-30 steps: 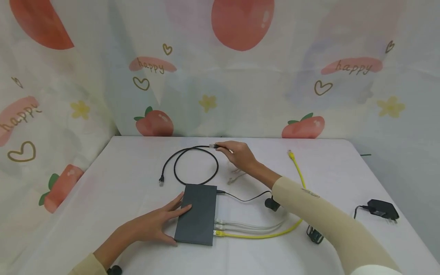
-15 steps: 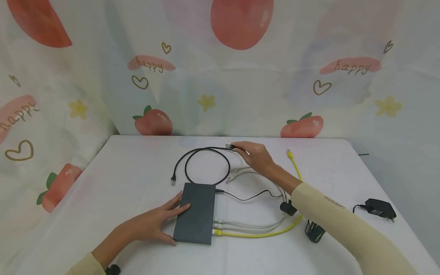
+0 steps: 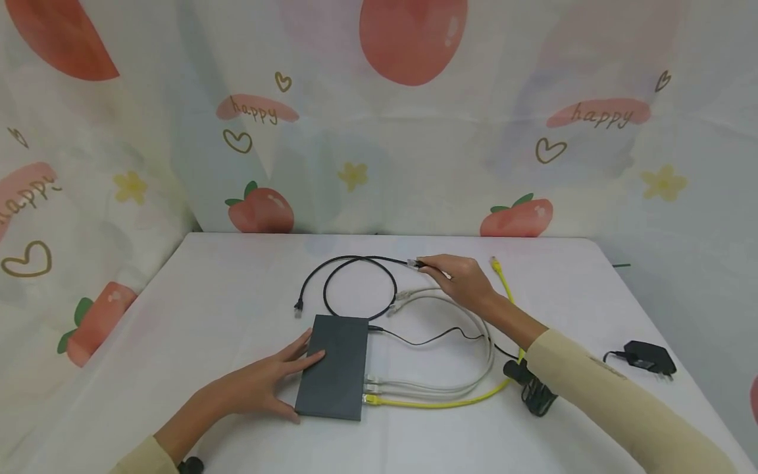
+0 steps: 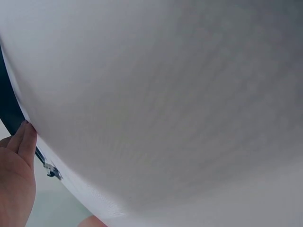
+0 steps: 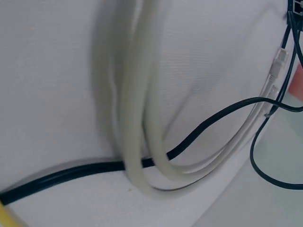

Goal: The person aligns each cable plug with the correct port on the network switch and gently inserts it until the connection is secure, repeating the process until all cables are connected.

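Note:
A flat black network switch (image 3: pixel 334 368) lies on the table. My left hand (image 3: pixel 266 382) rests against its left side, fingers spread, index fingertip on top and thumb at the near corner. The left wrist view catches only part of that hand (image 4: pixel 16 179) beside the dark box edge. Beyond the switch, my right hand (image 3: pixel 462 276) pinches one plug end of a black Ethernet cable (image 3: pixel 355 257). That cable trails left in a loop, its other plug (image 3: pixel 299 307) lying on the table. Plugged into the switch's right side are white Ethernet cables (image 3: pixel 491 349) and a yellow one (image 3: pixel 438 406).
A thin black power cord (image 3: pixel 423 344) runs right from the switch, crossing the white cables (image 5: pixel 137 94) in the right wrist view. Under the right forearm lies a bundled black cord (image 3: pixel 537 397). Far right is a black power adapter (image 3: pixel 648 357). A printed curtain hangs behind the table.
My right hand has moved right and slightly nearer, drawing the black Ethernet cable's plug end along and shifting its loop right. The white cables show more fully. My left hand stays on the switch.

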A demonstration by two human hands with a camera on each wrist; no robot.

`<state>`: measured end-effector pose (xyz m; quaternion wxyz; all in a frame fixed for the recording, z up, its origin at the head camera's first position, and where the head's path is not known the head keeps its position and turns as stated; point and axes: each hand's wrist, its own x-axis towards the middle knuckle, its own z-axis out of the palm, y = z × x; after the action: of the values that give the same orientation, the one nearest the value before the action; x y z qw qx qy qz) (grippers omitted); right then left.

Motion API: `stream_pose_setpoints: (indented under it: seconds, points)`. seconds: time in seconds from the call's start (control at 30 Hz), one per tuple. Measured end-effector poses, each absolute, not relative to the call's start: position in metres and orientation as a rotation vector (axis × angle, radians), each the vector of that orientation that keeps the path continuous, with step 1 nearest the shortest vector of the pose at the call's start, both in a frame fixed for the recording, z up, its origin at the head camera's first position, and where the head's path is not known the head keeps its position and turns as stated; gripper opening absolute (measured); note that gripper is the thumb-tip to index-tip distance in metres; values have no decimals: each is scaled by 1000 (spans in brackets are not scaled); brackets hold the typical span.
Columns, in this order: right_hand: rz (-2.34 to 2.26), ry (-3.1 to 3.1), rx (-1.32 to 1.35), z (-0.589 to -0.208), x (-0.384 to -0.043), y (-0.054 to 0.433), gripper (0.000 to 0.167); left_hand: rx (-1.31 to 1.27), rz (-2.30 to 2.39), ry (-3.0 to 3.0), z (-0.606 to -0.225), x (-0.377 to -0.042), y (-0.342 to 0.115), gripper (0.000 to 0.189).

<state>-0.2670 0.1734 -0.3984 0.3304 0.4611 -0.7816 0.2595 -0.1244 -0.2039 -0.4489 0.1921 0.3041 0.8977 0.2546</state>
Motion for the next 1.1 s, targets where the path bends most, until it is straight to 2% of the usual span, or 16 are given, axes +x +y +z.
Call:
stream_pose_setpoints:
  seconds: [0.13,0.27,0.4,0.7,1.1]
  points:
    - [650,-2010,1239,-394,-263,182,32,865,723,2521,-448,-125,-204,100]
    - [630,-1987,1243,-389,-262,192,22,856,726,2518,-449,-124,-204,101]
    - [576,-2021,1231,-385,-259,204,41,858,733,2518,-451,-124,-204,101]
    - [526,-2168,1182,-382,-237,226,51,848,732,2495,-448,-125,-202,102]
    - [491,-2179,1268,-381,-211,232,50,874,739,2512,-446,-124,-201,100]
